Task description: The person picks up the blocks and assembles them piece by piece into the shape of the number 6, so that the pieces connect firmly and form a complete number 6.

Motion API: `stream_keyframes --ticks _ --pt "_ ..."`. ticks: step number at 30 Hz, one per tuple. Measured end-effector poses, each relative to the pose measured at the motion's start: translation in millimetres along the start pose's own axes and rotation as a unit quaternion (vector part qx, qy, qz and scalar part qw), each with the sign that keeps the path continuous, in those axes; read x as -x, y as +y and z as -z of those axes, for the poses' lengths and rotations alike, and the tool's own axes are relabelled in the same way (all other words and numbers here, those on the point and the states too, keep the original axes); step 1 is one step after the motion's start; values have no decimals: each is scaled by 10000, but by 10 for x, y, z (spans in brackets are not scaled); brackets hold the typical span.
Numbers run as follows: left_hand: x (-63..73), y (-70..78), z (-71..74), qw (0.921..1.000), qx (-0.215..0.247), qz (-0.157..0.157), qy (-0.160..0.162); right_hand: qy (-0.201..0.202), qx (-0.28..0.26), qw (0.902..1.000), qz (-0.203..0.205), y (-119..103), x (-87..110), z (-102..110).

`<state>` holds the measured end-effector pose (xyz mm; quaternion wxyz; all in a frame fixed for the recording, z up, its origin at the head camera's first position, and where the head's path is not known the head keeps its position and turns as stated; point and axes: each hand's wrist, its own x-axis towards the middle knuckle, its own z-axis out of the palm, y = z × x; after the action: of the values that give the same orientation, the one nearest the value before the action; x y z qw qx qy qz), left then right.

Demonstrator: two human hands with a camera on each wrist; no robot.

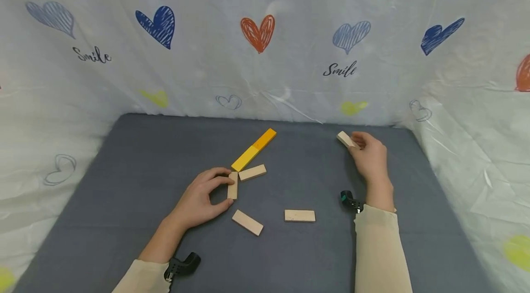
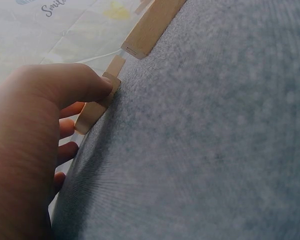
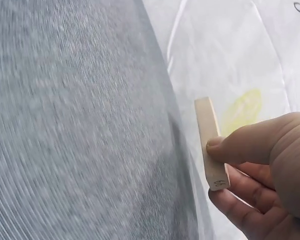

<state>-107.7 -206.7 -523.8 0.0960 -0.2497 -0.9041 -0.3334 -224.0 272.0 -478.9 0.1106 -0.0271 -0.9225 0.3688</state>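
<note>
My left hand (image 1: 205,195) pinches a plain wooden block (image 1: 233,186) between thumb and fingers, and the block lies on the grey table. Its upper end is close to the lower end of a yellow block (image 1: 245,158), which lines up with an orange block (image 1: 264,138). Beside these, another plain block (image 1: 252,172) lies at a slant. At the far right, my right hand (image 1: 371,155) holds a plain wooden block (image 1: 346,139). In the right wrist view that block (image 3: 208,125) sits between thumb and fingers, with a number on its end, and appears raised off the table.
Two more plain blocks lie nearer me on the grey table (image 1: 331,256): a slanted block (image 1: 247,222) and a level block (image 1: 300,215). A white sheet with printed hearts (image 1: 198,67) hangs behind the table and at its sides.
</note>
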Motion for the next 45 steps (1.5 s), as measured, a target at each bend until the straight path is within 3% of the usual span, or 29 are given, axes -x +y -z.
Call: stream_keyframes --ticks 21,45 --pt "-25 20 -8 10000 82 51 15 -95 -35 9989 464 -351 149 -98" --pt "-15 35 1 9999 79 67 33 -670 -125 9940 857 -543 456 -341"
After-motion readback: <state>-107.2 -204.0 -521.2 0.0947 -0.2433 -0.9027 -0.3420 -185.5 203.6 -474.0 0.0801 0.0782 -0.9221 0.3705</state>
